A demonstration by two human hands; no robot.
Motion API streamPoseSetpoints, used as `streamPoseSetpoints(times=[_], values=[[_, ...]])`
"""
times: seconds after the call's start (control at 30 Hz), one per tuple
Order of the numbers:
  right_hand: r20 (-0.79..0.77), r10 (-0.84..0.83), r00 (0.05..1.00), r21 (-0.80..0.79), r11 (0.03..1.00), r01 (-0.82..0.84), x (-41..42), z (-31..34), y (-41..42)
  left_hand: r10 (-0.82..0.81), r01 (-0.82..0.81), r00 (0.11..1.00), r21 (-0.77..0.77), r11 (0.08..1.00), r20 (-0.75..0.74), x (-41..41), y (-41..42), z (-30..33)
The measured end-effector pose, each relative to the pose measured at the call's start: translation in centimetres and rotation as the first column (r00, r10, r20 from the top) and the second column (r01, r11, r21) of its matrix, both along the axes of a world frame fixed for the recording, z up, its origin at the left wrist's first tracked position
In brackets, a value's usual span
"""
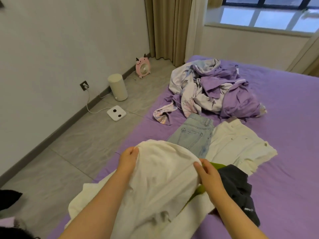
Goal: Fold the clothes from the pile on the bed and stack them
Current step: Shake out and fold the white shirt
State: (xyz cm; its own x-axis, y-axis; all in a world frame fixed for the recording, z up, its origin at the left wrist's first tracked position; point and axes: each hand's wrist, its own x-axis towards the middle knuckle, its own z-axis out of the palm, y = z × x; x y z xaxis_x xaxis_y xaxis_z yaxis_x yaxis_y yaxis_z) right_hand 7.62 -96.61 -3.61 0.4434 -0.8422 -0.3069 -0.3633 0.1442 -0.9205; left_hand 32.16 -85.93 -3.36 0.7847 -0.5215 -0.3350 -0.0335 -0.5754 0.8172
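Head view: a cream-white garment (pixel 160 178) is held up over the near part of the purple bed (pixel 284 152) by both hands. Its upper edge is pinched by the left hand (pixel 128 159), the thumb and fingers (pixel 133 150) pressed together on the cloth. The right hand (pixel 207 173) grips the garment's right edge, its fingers (pixel 198 165) curled round the fabric. The rest of the garment is draped down toward the viewer and spills over the bed's near-left edge.

Just right of the white garment, a strip of green cloth (pixel 215 165) is seen behind the right hand, and a dark grey garment (pixel 241 192) lies crumpled on the bed, touching the green cloth. Beyond the white garment, light blue jeans (pixel 193 135) are laid flat, and a second white garment (pixel 238 145) lies beside them to the right, their edges touching. Farther beyond, a heap of purple and floral bedding (pixel 215 90) is piled on the bed.

On the grey tiled floor left of the bed, a white scale (pixel 116 113), a cream cylindrical appliance (pixel 118 87) and a pink fan (pixel 143 67) are set near the wall.
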Motion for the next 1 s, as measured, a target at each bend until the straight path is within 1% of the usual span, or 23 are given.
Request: streamPoseSetpoints(times=[0.13,0.2,0.27,0.37,0.43,0.5,0.57,0.6,0.67,0.73,0.8,0.9,0.93,1.0], values=[[0.07,-0.033,0.997,-0.098,0.994,0.04,-2.9,6.8,-0.4,0.117,-0.128,0.991,-0.182,0.975,-0.066,-3.4,0.7,7.9],[0.115,-0.054,0.992,-0.109,0.992,0.067,-4.8,10.1,-0.8,0.13,-0.145,0.988,-0.221,0.964,-0.082,-5.2,1.5,11.5],[0.138,-0.049,0.989,-0.119,0.991,0.066,-6.8,12.9,-1.0,0.108,-0.122,0.991,-0.223,0.967,-0.077,-6.9,2.4,14.7],[0.155,-0.019,0.988,-0.161,0.986,0.045,-9.7,16.8,-0.7,0.032,-0.044,0.998,-0.223,0.974,-0.056,-9.8,4.4,18.8],[0.182,-0.004,0.983,-0.173,0.984,0.036,-11.3,19.2,-0.1,-0.039,0.014,0.995,-0.251,0.968,-0.095,-11.9,6.0,21.3],[0.23,0.007,0.973,-0.166,0.986,0.032,-12.4,21.6,0.7,-0.136,0.105,0.984,-0.247,0.963,-0.112,-13.5,7.3,23.1],[0.261,0.023,0.965,-0.169,0.985,0.022,-13.2,23.8,1.6,-0.206,0.182,0.975,-0.237,0.954,-0.083,-15.2,8.1,25.0],[0.254,0.038,0.966,-0.198,0.98,0.013,-13.6,24.8,2.2,-0.23,0.206,0.971,-0.256,0.944,-0.067,-16.0,8.4,25.9],[0.217,0.069,0.974,-0.277,0.961,-0.006,-14.3,26.6,3.3,-0.291,0.251,0.954,-0.352,0.902,-0.067,-17.8,8.7,27.5],[0.232,0.093,0.968,-0.295,0.955,-0.021,-15.0,28.2,4.7,-0.358,0.295,0.93,-0.42,0.858,-0.079,-19.9,9.1,29.1],[0.27,0.167,0.948,-0.261,0.961,-0.095,-15.6,29.5,6.5,-0.424,0.339,0.901,-0.464,0.818,-0.089,-21.9,9.5,30.4],[0.338,0.302,0.891,-0.174,0.951,-0.257,-16.1,31.1,9.6,-0.495,0.398,0.866,-0.498,0.771,-0.074,-25.3,10.3,32.0],[0.348,0.322,0.88,-0.15,0.946,-0.287,-16.2,31.5,10.7,-0.512,0.41,0.856,-0.51,0.756,-0.07,-26.5,10.7,32.4],[0.307,0.317,0.898,-0.158,0.947,-0.28,-16.7,32.2,12.7,-0.566,0.464,0.823,-0.517,0.719,-0.048,-28.5,11.6,32.8]])
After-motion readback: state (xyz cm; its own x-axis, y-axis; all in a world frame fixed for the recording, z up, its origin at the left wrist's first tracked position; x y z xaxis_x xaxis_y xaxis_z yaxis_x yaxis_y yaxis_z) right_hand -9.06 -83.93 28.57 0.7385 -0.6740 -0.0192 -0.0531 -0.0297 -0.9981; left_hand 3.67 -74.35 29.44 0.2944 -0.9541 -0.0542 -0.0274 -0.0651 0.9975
